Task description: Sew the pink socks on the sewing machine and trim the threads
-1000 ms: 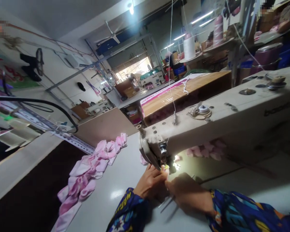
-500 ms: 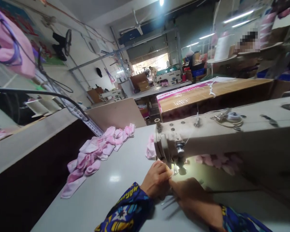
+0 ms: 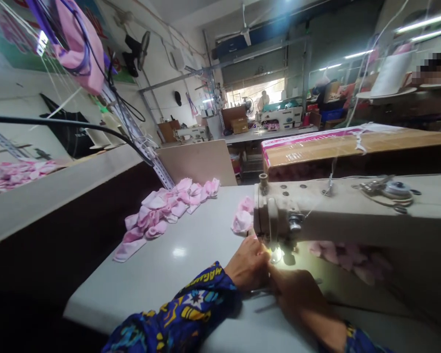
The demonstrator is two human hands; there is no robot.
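Note:
A sewing machine (image 3: 338, 203) stands at the right, its lamp lighting the needle area. Just left of the needle is my left hand (image 3: 248, 263), fingers bent and closed. My right hand (image 3: 292, 287) lies in shadow below the needle, its fingertips close to those of the left. Whatever the fingers pinch is hidden by the hands. Beyond the left hand, a small crumpled pink cloth piece (image 3: 242, 215) rests beside the machine head. A long heap of pink cloth pieces (image 3: 163, 211) lies on the white table (image 3: 176, 274) to the left. More pink cloth (image 3: 349, 257) shows under the machine arm.
A cardboard box (image 3: 316, 147) stands behind the machine, and a white thread cone (image 3: 391, 73) at the upper right. An upright board (image 3: 198, 162) borders the table's far side. Pink fabric (image 3: 83, 49) hangs upper left. Another person (image 3: 263, 99) is far back among other machines.
The view has swung left and down, so the scene appears shifted right and more of the table's left edge shows. Both hands stay together at the needle.

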